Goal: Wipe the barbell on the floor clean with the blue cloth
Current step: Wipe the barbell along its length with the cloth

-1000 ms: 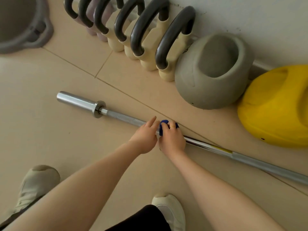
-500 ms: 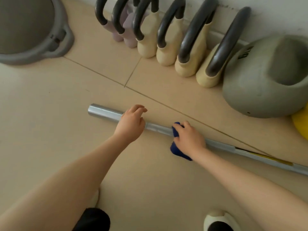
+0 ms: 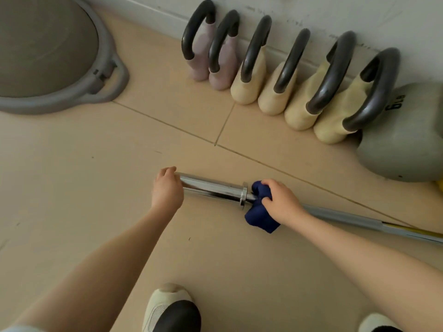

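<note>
Since half a second ago the right hand [image 3: 281,203] has slid the blue cloth [image 3: 261,213] leftward along the barbell [image 3: 213,188], which lies on the tiled floor [image 3: 72,188] near the kettlebells [image 3: 299,92]. Cloth and fingers are now clamped round the shaft, touching the collar [image 3: 244,195]. The left hand [image 3: 166,189] is cupped over the sleeve's tip. By my reckoning the sleeve remains unwiped.

Chrome barbell [image 3: 213,189] lies flat on the floor, parallel to the kettlebell row [image 3: 282,75]. Dark blue cloth [image 3: 260,218] bunched around its shaft, touching the collar.
</note>
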{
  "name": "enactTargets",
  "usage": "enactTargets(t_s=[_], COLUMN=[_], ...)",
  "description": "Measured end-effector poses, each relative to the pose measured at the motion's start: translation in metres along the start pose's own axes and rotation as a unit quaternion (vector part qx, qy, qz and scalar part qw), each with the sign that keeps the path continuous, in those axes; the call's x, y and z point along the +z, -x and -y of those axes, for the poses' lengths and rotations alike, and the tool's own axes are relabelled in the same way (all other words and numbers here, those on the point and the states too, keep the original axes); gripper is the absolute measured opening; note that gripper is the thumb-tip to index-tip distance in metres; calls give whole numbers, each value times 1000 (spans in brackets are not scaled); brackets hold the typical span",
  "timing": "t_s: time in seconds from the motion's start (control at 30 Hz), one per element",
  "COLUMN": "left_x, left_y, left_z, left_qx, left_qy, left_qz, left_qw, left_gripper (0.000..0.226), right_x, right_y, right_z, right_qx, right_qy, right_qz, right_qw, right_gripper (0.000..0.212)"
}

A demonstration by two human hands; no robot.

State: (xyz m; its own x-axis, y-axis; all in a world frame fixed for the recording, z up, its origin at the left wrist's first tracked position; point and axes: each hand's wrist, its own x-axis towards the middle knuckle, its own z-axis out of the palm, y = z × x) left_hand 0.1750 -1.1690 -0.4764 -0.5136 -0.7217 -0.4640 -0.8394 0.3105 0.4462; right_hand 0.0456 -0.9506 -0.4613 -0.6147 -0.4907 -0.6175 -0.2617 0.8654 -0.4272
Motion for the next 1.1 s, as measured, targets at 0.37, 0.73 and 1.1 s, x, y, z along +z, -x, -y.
enactTargets(t_s=[0.37, 0.73, 1.1], left_x=[-4, -5, -6], left_y=[0, -4, 1], left_z=[35, 45, 44], left_qx=[-134, -167, -139], left_qy=[333, 329, 323], left_qz=[22, 32, 17], left_qw=[933, 929, 936], left_gripper=[22, 19, 17], right_x=[43, 55, 58], right_y=[4, -8, -23], right_z=[39, 55, 60], right_qx=[-249, -92, 21], right_qy=[220, 158, -41], right_qz=[-145, -94, -126], right_qw=[932, 979, 991], right_gripper=[42, 32, 26])
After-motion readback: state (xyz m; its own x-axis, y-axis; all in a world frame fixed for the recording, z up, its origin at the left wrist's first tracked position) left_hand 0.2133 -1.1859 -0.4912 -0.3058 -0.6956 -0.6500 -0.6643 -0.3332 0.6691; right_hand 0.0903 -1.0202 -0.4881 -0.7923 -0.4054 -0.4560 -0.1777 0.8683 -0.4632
